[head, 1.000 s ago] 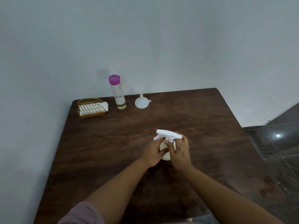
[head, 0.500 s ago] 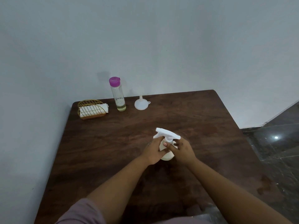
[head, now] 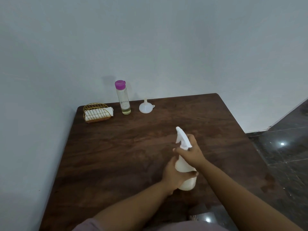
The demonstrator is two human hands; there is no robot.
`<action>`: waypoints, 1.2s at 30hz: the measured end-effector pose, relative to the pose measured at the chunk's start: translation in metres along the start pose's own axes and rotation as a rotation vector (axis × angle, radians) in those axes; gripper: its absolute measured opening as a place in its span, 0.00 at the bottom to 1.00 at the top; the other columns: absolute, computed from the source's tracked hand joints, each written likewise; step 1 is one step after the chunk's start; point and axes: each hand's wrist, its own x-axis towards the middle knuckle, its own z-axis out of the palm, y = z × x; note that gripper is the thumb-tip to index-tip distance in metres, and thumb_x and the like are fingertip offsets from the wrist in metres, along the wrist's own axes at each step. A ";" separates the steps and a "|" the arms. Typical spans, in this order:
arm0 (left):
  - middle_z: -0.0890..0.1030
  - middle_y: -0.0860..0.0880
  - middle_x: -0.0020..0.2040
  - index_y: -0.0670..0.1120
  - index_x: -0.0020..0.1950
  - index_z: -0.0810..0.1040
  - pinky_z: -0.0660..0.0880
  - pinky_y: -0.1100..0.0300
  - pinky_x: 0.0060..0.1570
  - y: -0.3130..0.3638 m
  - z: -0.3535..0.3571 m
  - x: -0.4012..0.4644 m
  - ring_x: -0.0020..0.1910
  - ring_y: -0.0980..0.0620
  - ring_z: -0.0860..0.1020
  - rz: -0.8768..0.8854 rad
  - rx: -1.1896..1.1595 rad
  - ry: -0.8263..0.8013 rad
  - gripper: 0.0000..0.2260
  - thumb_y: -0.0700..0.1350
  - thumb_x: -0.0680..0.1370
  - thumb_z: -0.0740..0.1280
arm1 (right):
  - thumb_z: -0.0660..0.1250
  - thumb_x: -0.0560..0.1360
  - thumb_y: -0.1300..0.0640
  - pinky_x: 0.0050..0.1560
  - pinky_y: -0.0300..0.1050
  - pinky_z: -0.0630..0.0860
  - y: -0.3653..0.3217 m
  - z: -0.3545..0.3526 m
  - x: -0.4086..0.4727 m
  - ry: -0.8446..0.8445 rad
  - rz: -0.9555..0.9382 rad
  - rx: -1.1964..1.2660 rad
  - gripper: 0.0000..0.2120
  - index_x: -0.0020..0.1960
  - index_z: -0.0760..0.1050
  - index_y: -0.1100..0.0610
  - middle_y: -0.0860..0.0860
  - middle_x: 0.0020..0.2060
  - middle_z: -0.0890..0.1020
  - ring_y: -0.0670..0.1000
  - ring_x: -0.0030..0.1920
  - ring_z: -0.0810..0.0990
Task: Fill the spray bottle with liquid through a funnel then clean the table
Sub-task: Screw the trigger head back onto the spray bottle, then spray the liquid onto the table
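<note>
A white spray bottle [head: 186, 165] stands near the middle of the dark wooden table [head: 133, 147]. My left hand [head: 172, 174] wraps around its lower body. My right hand [head: 191, 151] grips its neck just under the white trigger head, which points away to the upper left. At the back of the table stand a clear bottle [head: 124, 100] with a purple cap and a little yellowish liquid, and a white funnel [head: 146, 106] resting mouth down beside it.
A gold wire holder [head: 96, 112] with white napkins sits at the table's back left corner. A grey wall runs behind and to the left. Dark glossy floor tiles [head: 283, 147] lie to the right of the table.
The trigger head has turned from pointing sideways to pointing away from me. My left hand has slid down to the bottle's body. The bottle now sits a little nearer to me.
</note>
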 end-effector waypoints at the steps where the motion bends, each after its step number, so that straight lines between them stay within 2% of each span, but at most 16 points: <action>1: 0.79 0.59 0.59 0.57 0.67 0.71 0.75 0.57 0.59 -0.002 0.008 -0.004 0.59 0.56 0.76 -0.058 -0.035 -0.007 0.36 0.56 0.62 0.80 | 0.74 0.68 0.54 0.47 0.47 0.78 0.000 0.000 -0.001 -0.081 0.137 0.070 0.19 0.56 0.71 0.50 0.48 0.49 0.78 0.47 0.48 0.78; 3: 0.79 0.57 0.58 0.55 0.67 0.71 0.74 0.55 0.59 -0.005 0.023 -0.015 0.58 0.54 0.77 -0.147 -0.091 -0.033 0.34 0.56 0.63 0.79 | 0.73 0.69 0.57 0.50 0.54 0.80 0.002 -0.003 -0.006 -0.232 0.291 0.182 0.13 0.53 0.77 0.55 0.52 0.42 0.83 0.50 0.42 0.82; 4: 0.80 0.57 0.57 0.55 0.66 0.71 0.74 0.55 0.58 -0.004 0.028 -0.021 0.57 0.54 0.77 -0.178 -0.115 -0.056 0.33 0.56 0.64 0.79 | 0.74 0.69 0.56 0.49 0.52 0.81 0.004 -0.004 -0.009 -0.271 0.310 0.194 0.12 0.51 0.79 0.58 0.55 0.38 0.84 0.50 0.38 0.83; 7: 0.80 0.56 0.56 0.55 0.66 0.72 0.75 0.51 0.60 -0.006 0.036 -0.030 0.58 0.52 0.76 -0.231 -0.135 -0.098 0.32 0.58 0.64 0.78 | 0.76 0.69 0.52 0.37 0.41 0.79 0.010 -0.004 -0.017 -0.241 0.296 0.134 0.14 0.49 0.81 0.60 0.55 0.34 0.85 0.49 0.33 0.83; 10: 0.78 0.55 0.55 0.56 0.65 0.71 0.78 0.48 0.55 -0.005 0.037 -0.039 0.57 0.50 0.76 -0.289 -0.146 -0.145 0.32 0.59 0.64 0.77 | 0.76 0.69 0.50 0.36 0.41 0.78 0.017 0.001 -0.020 -0.208 0.316 0.066 0.15 0.48 0.80 0.59 0.54 0.32 0.84 0.48 0.31 0.83; 12: 0.77 0.55 0.56 0.57 0.67 0.68 0.80 0.50 0.50 -0.007 0.044 -0.049 0.56 0.50 0.75 -0.303 -0.111 -0.180 0.36 0.60 0.63 0.78 | 0.76 0.69 0.49 0.36 0.41 0.77 0.021 0.001 -0.021 -0.261 0.336 -0.029 0.17 0.51 0.79 0.58 0.53 0.32 0.83 0.48 0.31 0.81; 14: 0.76 0.54 0.59 0.56 0.69 0.66 0.82 0.49 0.49 -0.011 0.052 -0.058 0.57 0.50 0.75 -0.285 -0.082 -0.176 0.42 0.61 0.60 0.80 | 0.76 0.69 0.48 0.34 0.40 0.76 0.028 0.003 -0.025 -0.289 0.351 -0.100 0.21 0.55 0.76 0.58 0.53 0.33 0.82 0.48 0.31 0.81; 17: 0.76 0.55 0.58 0.57 0.66 0.67 0.82 0.49 0.48 -0.015 0.066 -0.069 0.52 0.56 0.76 -0.274 -0.125 -0.152 0.37 0.56 0.62 0.81 | 0.77 0.68 0.50 0.33 0.41 0.77 0.035 0.002 -0.032 -0.288 0.377 -0.139 0.24 0.57 0.74 0.61 0.53 0.34 0.81 0.48 0.30 0.80; 20: 0.78 0.56 0.58 0.58 0.64 0.69 0.81 0.48 0.53 -0.014 0.076 -0.076 0.55 0.54 0.76 -0.269 -0.171 -0.147 0.35 0.54 0.62 0.81 | 0.78 0.66 0.47 0.36 0.43 0.79 0.041 -0.004 -0.039 -0.331 0.358 -0.151 0.25 0.57 0.75 0.58 0.52 0.37 0.83 0.48 0.32 0.81; 23: 0.75 0.55 0.63 0.56 0.69 0.66 0.77 0.51 0.60 -0.017 0.080 -0.078 0.61 0.52 0.74 -0.235 -0.122 -0.134 0.39 0.55 0.62 0.80 | 0.78 0.65 0.45 0.40 0.44 0.81 0.043 -0.012 -0.045 -0.313 0.337 -0.130 0.26 0.55 0.76 0.59 0.52 0.36 0.83 0.48 0.33 0.83; 25: 0.74 0.54 0.65 0.55 0.72 0.64 0.75 0.50 0.62 -0.017 0.081 -0.077 0.64 0.50 0.72 -0.220 -0.072 -0.134 0.44 0.58 0.60 0.80 | 0.76 0.67 0.45 0.38 0.43 0.79 0.041 -0.015 -0.049 -0.267 0.330 -0.117 0.26 0.57 0.75 0.60 0.52 0.35 0.83 0.48 0.33 0.83; 27: 0.74 0.55 0.65 0.55 0.72 0.64 0.75 0.49 0.63 -0.015 0.082 -0.076 0.65 0.51 0.73 -0.204 -0.037 -0.138 0.47 0.60 0.57 0.80 | 0.75 0.69 0.46 0.35 0.40 0.74 0.037 -0.018 -0.053 -0.193 0.335 -0.125 0.25 0.57 0.71 0.60 0.52 0.35 0.82 0.48 0.32 0.81; 30: 0.75 0.55 0.64 0.56 0.71 0.66 0.75 0.48 0.63 -0.012 0.083 -0.074 0.64 0.51 0.74 -0.201 -0.002 -0.175 0.46 0.60 0.56 0.81 | 0.73 0.72 0.49 0.31 0.38 0.69 0.033 -0.025 -0.058 -0.114 0.373 -0.093 0.20 0.55 0.67 0.56 0.52 0.35 0.80 0.47 0.33 0.79; 33: 0.75 0.55 0.65 0.56 0.71 0.66 0.74 0.46 0.64 -0.010 0.086 -0.072 0.65 0.50 0.73 -0.205 0.018 -0.223 0.46 0.59 0.56 0.80 | 0.73 0.72 0.48 0.32 0.38 0.70 0.036 -0.032 -0.061 -0.108 0.358 -0.087 0.18 0.52 0.70 0.57 0.51 0.35 0.79 0.48 0.34 0.78; 36: 0.74 0.54 0.65 0.56 0.71 0.66 0.74 0.45 0.64 -0.009 0.089 -0.071 0.65 0.49 0.72 -0.202 0.041 -0.254 0.45 0.59 0.57 0.80 | 0.73 0.72 0.48 0.37 0.40 0.72 0.039 -0.037 -0.064 -0.108 0.355 -0.070 0.17 0.52 0.69 0.54 0.50 0.38 0.79 0.48 0.37 0.78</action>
